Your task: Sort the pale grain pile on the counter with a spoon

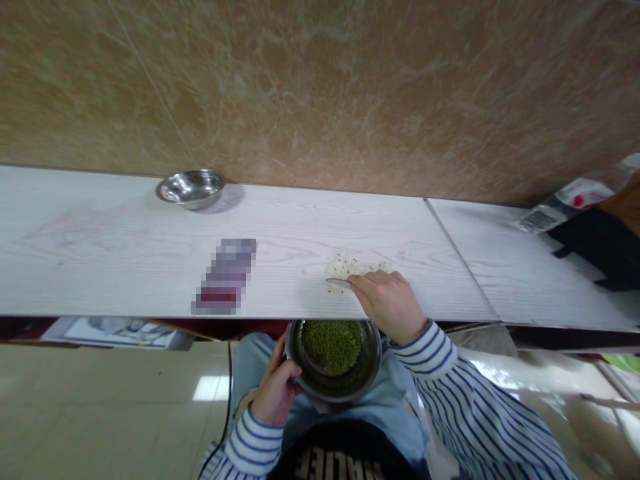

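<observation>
Black cloth with pale lettering (340,460) lay nearest, with a deep steel bowl (367,383) just beyond it over the lap, held at its left rim by the left hand (277,393). Over the near part of the white table (150,280), the right hand (390,300) pinched a metal spoon (338,283); its visible end pointed left, the long axis running nearly parallel to the table's near edge. Pale grains flecked with dark bits (350,267) lay spread around that end and beyond the hand, which hid part of them and the rest of the spoon. The table edge hid the deep bowl's far rim. Far left stood a shallow steel bowl (193,190); nearer, a pixelated oblong (225,277) slanted. At far right, a clear plastic bottle (570,200) lay beside dark cloth (595,247). The spoon looked slim and silvery; small green beans (333,343) filled the deep bowl's bottom.
</observation>
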`<state>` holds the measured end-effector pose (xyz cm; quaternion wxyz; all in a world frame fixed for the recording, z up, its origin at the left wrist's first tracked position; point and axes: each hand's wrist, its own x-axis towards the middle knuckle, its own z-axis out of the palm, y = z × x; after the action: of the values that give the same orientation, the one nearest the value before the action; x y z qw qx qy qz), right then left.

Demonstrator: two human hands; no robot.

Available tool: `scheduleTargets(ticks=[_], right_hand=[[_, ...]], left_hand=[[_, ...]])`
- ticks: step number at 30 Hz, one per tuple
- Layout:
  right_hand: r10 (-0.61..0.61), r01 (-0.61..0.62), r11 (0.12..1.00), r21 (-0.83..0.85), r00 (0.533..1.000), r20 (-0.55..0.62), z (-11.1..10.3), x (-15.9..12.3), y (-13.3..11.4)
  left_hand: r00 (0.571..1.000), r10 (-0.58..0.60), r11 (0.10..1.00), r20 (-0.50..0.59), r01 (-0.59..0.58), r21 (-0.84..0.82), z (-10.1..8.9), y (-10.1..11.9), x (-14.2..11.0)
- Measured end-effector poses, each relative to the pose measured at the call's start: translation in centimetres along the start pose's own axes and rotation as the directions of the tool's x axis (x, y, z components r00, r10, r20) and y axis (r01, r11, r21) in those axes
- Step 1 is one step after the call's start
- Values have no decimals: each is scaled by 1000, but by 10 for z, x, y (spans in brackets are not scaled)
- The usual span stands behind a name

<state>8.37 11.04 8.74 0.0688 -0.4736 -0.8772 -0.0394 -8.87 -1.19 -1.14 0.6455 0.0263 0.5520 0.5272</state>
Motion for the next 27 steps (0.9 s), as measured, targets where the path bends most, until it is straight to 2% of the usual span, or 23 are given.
scheduleTargets(ticks=[10,19,27], right_hand=[[-79,80,996,48,997,-23,-7,-14,1],[-75,76,994,75,997,-20,-8,-20,0],[-32,32,995,91,999,-9,1,-20,-5]], left_hand=[[1000,7,1000,18,-7,4,1,-1,0],[1000,3,1000,5,-3,-26,-2,-3,1],[1000,-2,1000,11,2,0,-1,-1,-1]])
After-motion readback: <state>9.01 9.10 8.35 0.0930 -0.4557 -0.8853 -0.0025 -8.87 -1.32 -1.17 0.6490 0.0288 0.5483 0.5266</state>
